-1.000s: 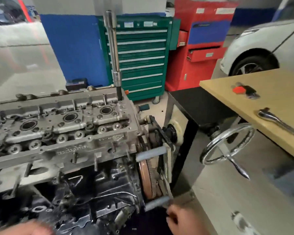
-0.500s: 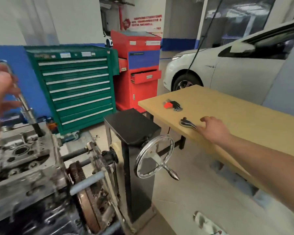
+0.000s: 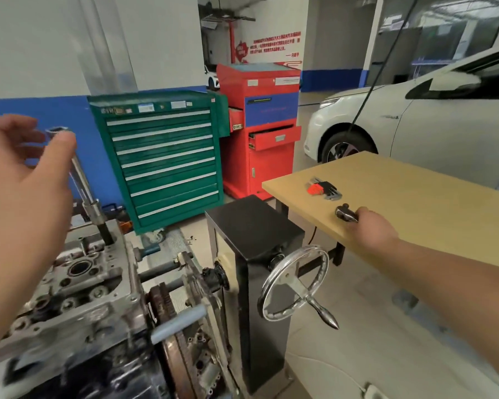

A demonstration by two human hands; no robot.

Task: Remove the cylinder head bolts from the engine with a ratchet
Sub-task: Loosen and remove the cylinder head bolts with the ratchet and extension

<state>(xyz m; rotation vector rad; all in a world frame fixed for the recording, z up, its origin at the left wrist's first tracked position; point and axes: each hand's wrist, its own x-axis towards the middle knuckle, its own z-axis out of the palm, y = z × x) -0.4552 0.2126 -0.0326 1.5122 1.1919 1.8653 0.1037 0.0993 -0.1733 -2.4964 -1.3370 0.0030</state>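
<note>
1. Head view, and I start at my right hand (image 3: 373,227): its fingers are curled over the handle of the ratchet (image 3: 346,215) lying on the bench (image 3: 432,197). Only the dark head end pokes out past my knuckles, toward the bench's near-left corner.

2. Left hand (image 3: 26,180) is up by the extension bar (image 3: 82,180). Fingers look loosely spread, thumb tip right at the bar's open square top end. Motion blur there, so I can't tell whether I'm actually touching it or just beside it.

3. That bar stands nearly upright, leaning slightly, with its dark socket (image 3: 105,233) sunk into a bolt hole at the near corner of the cylinder head (image 3: 81,280). The bolt itself is hidden down the hole.

4. Here's the relation that matters: the ratchet lies flat, far right, well apart from the bar, whose long axis runs up and down at far left. My judgement: the ratchet comes across in the right hand, drive pointing down onto the bar's top, left hand steadying.

5. Outward now: a red-handled hex key set (image 3: 323,189) lies just beyond the ratchet. Engine stand with its chrome handwheel (image 3: 294,283) sits between bench and engine. Green tool chest (image 3: 162,156), red cabinet (image 3: 265,131), white car (image 3: 415,119) behind.
</note>
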